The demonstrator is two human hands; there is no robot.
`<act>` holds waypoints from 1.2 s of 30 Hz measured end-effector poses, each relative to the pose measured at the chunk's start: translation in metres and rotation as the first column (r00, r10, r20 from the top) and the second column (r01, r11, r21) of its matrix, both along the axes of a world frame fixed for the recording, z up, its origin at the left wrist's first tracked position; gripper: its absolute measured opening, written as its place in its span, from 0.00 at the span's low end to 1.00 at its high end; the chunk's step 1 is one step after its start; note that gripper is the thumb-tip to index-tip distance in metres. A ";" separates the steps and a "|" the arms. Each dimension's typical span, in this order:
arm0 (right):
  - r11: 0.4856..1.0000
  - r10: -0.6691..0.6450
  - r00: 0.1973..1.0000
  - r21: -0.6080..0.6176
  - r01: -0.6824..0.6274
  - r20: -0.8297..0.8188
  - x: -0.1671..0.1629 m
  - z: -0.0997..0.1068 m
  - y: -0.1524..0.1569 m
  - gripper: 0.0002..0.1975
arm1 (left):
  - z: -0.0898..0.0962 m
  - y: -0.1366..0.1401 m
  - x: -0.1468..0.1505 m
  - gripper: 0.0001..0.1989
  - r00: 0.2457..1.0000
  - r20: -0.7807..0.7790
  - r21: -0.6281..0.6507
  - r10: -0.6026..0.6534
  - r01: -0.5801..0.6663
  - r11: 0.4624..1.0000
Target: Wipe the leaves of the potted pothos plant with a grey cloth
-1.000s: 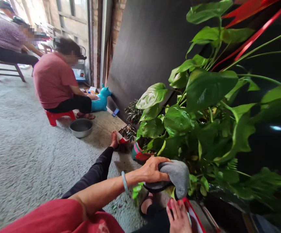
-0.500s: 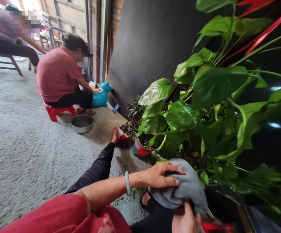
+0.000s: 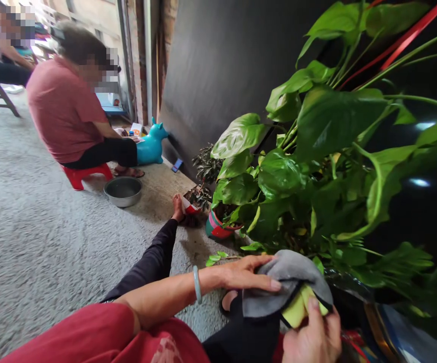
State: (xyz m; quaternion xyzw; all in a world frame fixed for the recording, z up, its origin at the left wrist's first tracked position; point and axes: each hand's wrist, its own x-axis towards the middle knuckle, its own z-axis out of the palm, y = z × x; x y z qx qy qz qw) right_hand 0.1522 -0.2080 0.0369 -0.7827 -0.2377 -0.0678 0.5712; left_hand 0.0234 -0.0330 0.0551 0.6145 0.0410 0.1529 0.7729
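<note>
Grey cloth point(image 3: 278, 282), lower right, now folded over a yellow leaf point(image 3: 297, 310); left hand point(image 3: 246, 275) presses flat, right hand point(image 3: 312, 338) apparently pinches both.

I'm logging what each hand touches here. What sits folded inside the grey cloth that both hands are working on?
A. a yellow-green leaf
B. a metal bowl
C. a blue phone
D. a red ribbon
A: the left hand lies flat on top of the soft grey cloth, while the right hand pinches it from below, and a yellow-green leaf shows between the cloth's folds.
</note>
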 end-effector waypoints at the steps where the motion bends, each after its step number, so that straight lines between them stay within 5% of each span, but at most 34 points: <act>1: 0.998 -0.021 0.997 0.052 0.025 -0.078 -0.009 0.002 0.009 0.29 | -0.001 -0.003 0.000 0.42 0.998 0.033 -0.054 -0.060 0.061 0.997; 5: 0.996 0.072 0.994 0.050 -0.068 -0.087 -0.037 0.008 0.035 0.32 | -0.006 -0.007 0.005 0.40 0.994 0.065 -0.277 -0.091 0.105 0.955; 8: 0.971 0.237 0.970 0.011 -0.237 0.049 -0.054 0.010 0.046 0.29 | -0.008 -0.007 0.010 0.33 0.998 -0.021 -0.445 0.062 -0.064 0.893; 10: 0.948 0.312 0.949 0.075 -0.308 -0.042 -0.059 0.008 0.047 0.31 | 0.000 -0.003 0.008 0.31 0.970 -0.045 -0.439 0.240 -0.235 0.867; 14: 0.936 0.306 0.900 0.273 -0.224 -0.312 -0.035 -0.002 0.045 0.31 | 0.044 0.021 -0.007 0.40 0.849 0.124 -0.061 0.513 -0.510 0.858; 18: 0.896 0.334 0.672 0.444 -0.010 -0.661 0.015 -0.019 0.063 0.37 | 0.087 0.059 -0.004 0.38 0.762 0.368 0.328 0.533 -0.642 0.692; 22: 0.868 0.449 0.465 0.496 -0.024 -0.763 0.037 -0.042 0.096 0.32 | 0.071 0.085 0.018 0.37 0.814 0.296 0.602 0.499 -0.565 0.564; 24: 0.852 0.499 0.378 0.521 -0.050 -0.780 0.036 -0.055 0.110 0.27 | 0.048 0.089 0.020 0.36 0.859 0.112 0.710 0.499 -0.421 0.564; 27: 0.826 0.550 0.330 0.559 -0.077 -0.767 0.033 -0.068 0.127 0.22 | 0.033 0.086 0.005 0.37 0.910 -0.049 0.713 0.411 -0.257 0.653; 31: 0.781 0.597 0.388 0.620 -0.080 -0.702 0.042 -0.069 0.148 0.17 | 0.073 0.072 -0.024 0.38 0.951 0.074 0.607 0.300 -0.282 0.743; 34: 0.750 0.621 0.429 0.656 -0.082 -0.656 0.050 -0.061 0.162 0.16 | 0.108 0.068 -0.029 0.39 0.919 0.226 0.513 0.322 -0.393 0.763; 36: 0.728 0.637 0.456 0.680 -0.091 -0.621 0.050 -0.057 0.166 0.18 | 0.112 0.072 -0.023 0.40 0.888 0.283 0.464 0.361 -0.457 0.759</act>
